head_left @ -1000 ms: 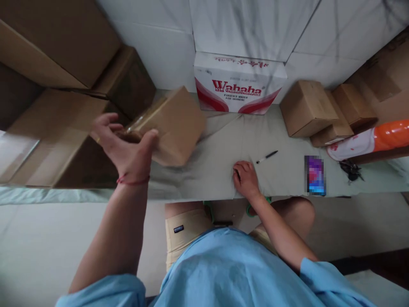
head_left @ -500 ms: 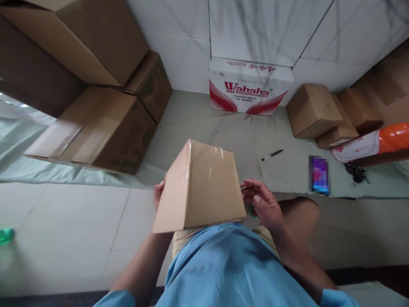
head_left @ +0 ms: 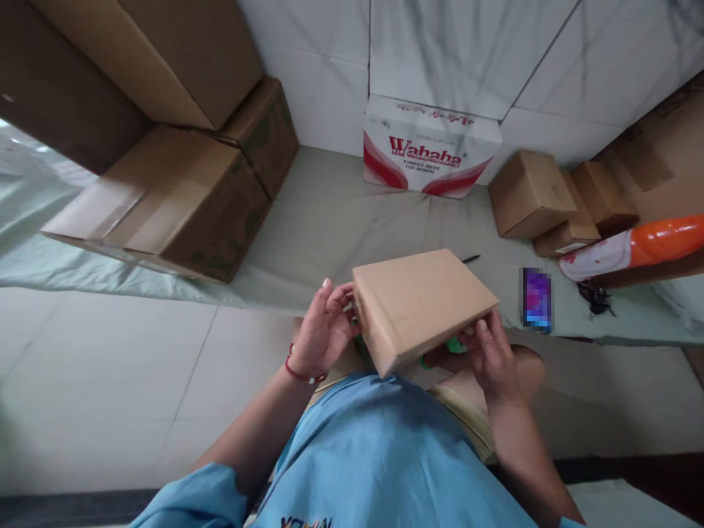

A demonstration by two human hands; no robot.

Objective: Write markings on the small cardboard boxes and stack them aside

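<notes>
A small brown cardboard box is tilted in front of my body, above my lap, with a broad plain face turned up. My right hand grips its lower right corner, thumb at the edge and fingers underneath. At the left end of the box is my left hand, its fingers apart and the thumb raised. Its fingertips are at the box's side, and whether they press on it I cannot tell. Behind the box a dark pen on the cloth-covered bench is mostly hidden.
Large cardboard cartons are stacked on the left. A white and red Wahaba-style water carton stands against the tiled wall. To the right are small brown boxes, a phone with a blurred screen, an orange-and-white roll and keys.
The box has turned and tipped, and has shifted right. My right hand, formerly apart from it, now holds its right corner. My left hand has loosened and its fingers have spread.
</notes>
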